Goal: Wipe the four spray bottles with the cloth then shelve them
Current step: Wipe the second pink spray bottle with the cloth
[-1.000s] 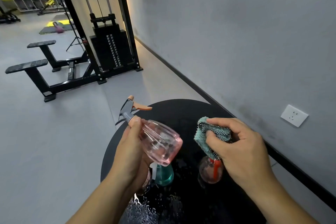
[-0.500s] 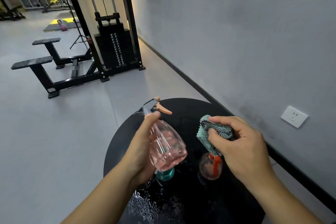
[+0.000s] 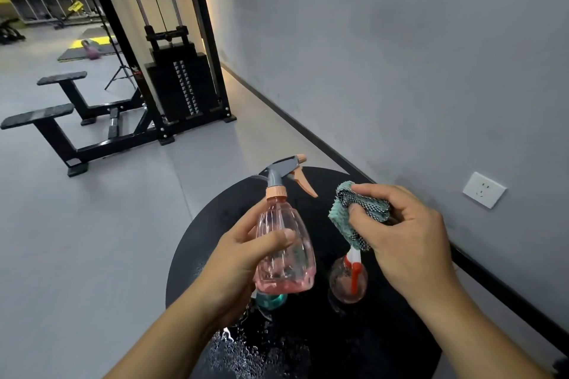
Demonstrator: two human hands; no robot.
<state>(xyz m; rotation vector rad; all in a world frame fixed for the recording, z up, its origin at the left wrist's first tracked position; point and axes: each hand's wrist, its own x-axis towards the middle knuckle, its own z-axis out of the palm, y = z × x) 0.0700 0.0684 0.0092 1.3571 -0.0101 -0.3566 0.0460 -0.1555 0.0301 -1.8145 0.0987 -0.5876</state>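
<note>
Head view: the left hand [image 3: 237, 258] grips the pink spray bottle [image 3: 284, 251], now raised upright from its earlier tilt, above the black table [image 3: 385, 332]. The right hand [image 3: 406, 240], fingers bunched on the teal cloth [image 3: 354, 215], hovers just beside it, over a red-trigger bottle [image 3: 349, 281]

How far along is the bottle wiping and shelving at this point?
Early. Nothing looks shelved. In hand: the left hand holds the pink spray bottle upright above the black round table, and the right hand grips the folded teal cloth beside it, not touching. Left: a red-trigger bottle and a teal one stand on the wet tabletop; a fourth isn't clearly visible.
</note>
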